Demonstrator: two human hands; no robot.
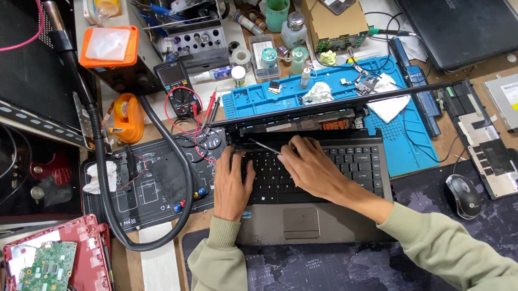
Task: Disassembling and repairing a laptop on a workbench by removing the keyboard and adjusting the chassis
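Right hand (311, 162) pinches a thin metal tool (263, 146) at the keyboard (349, 162) top edge; left hand (231, 183) lies flat, empty. Keep your tool shallow, laptop (317, 219) braced.

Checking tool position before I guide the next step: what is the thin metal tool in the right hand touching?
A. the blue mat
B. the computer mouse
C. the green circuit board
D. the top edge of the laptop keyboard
D: the right hand holds the thin metal tool with its tip at the top edge of the laptop keyboard.
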